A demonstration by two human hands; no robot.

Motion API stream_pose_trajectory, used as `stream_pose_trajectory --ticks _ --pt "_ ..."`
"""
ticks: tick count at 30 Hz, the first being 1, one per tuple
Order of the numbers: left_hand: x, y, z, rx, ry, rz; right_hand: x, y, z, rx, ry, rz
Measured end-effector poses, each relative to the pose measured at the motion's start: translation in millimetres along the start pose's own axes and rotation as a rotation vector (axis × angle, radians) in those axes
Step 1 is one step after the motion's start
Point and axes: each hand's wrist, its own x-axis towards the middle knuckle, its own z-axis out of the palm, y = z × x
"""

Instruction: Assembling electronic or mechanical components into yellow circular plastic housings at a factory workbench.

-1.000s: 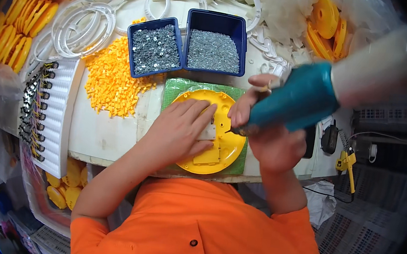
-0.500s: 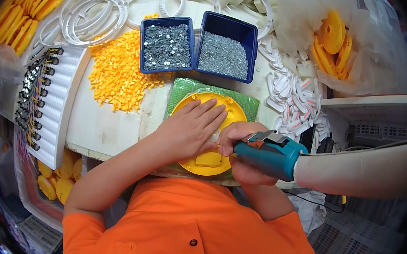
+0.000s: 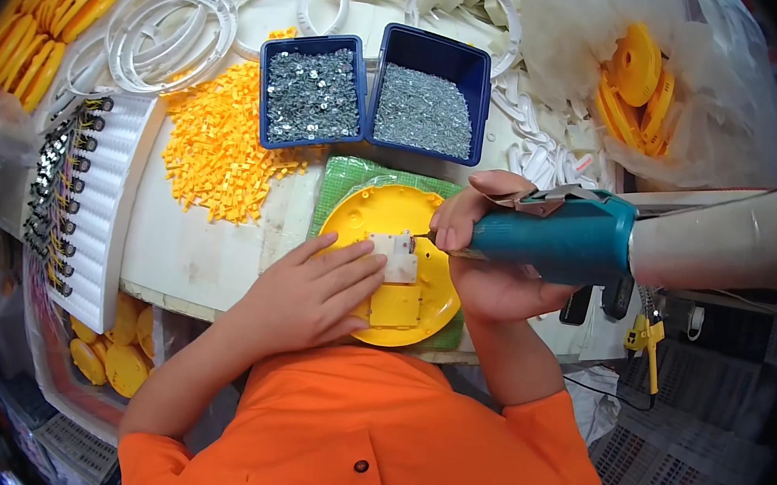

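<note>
A round yellow plastic cover [image 3: 436, 309] lies on a green mat [image 3: 343, 181] in front of me, its inner side up. A small pale box-like part [image 3: 399, 267] sits in its middle, above a raised yellow rectangle. My left hand [image 3: 312, 291] rests flat over the cover's lower left edge, fingers stretched toward the pale part. My right hand [image 3: 502, 288] is closed around a teal electric screwdriver [image 3: 550, 236], held nearly level. The driver's tip points left at the upper right corner of the pale part; whether it touches a screw is too small to tell.
Beyond the mat stand two blue bins, one [image 3: 314, 93] with small shiny metal pieces, one [image 3: 426, 109] with tiny screws. Yellow clips [image 3: 218, 154] are heaped at the left, beside a white foam tray [image 3: 107, 213]. White rings [image 3: 171, 40] lie behind; a bag of yellow discs [image 3: 636, 70] stands right.
My left hand has slid down and left off the cover's middle, uncovering the pale part. My right hand and the screwdriver have risen and shifted right, the tip now by that part.
</note>
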Motion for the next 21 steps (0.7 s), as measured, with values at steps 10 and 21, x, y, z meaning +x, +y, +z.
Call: stream_pose_trajectory --ticks 10,21 --pt "-9 3 14 0.006 0.077 -0.042 3 12 -1 -0.039 0.029 0.004" --pt "-14 3 20 0.0 0.16 -0.083 1 18 1 -0.075 0.107 0.033"
